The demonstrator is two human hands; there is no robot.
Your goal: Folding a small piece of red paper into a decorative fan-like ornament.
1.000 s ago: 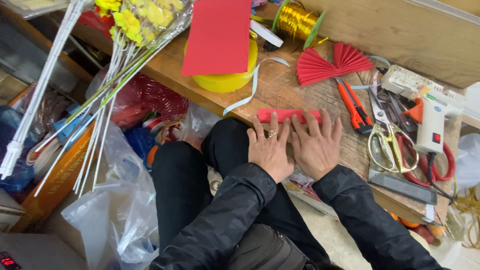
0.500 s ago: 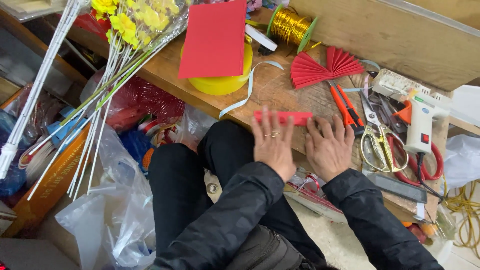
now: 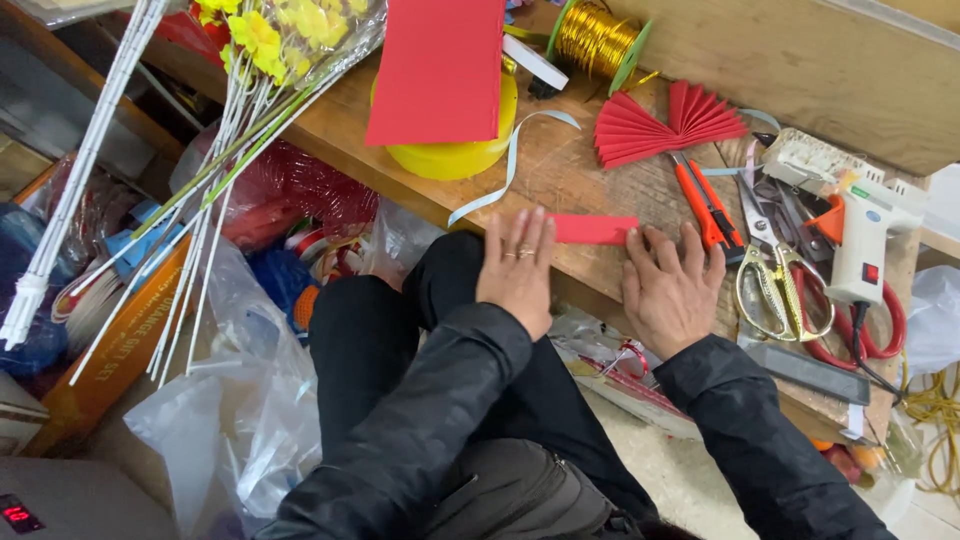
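Two flat hands pin the red strip (image 3: 592, 229) to the tabletop (image 3: 560, 170): left hand (image 3: 516, 268) on its left end, right hand (image 3: 668, 290) fingertips at its right end, its long axis running between them.

The narrow folded strip of matt red paper (image 3: 592, 229) lies on a worn, scratched brown wooden board (image 3: 560, 175). The pleated red paper fan (image 3: 665, 125) looks equally matt. The spool of gold wire (image 3: 592, 38) gleams like metal, and the gold-handled steel scissors (image 3: 775, 262) shine. The white glue gun (image 3: 862, 232) seems to be smooth plastic.
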